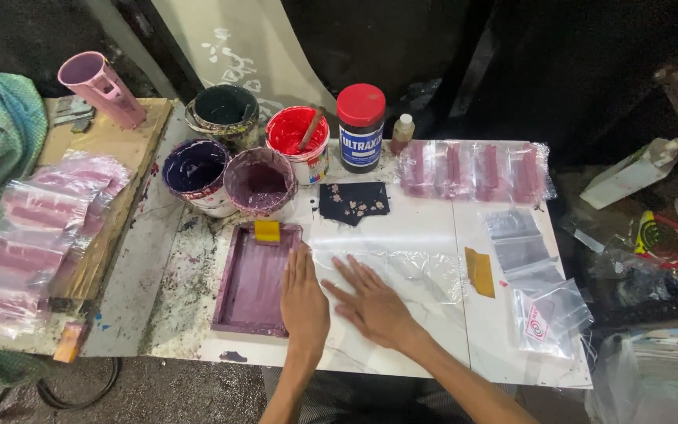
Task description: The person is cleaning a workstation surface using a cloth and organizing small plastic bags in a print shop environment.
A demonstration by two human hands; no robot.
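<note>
Left hand [304,302], right hand [372,305]: we see both spread flat, smoothing clear plastic bag [410,271] on surface [433,228] | purple-stained frame [254,279] at nine o'clock, within reach.

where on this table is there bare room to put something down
Bare white table lies between the dark cloth, the row of pink bags and the yellow card. The near edge right of the right hand is bare too. Crowded around the paint pots.
</note>
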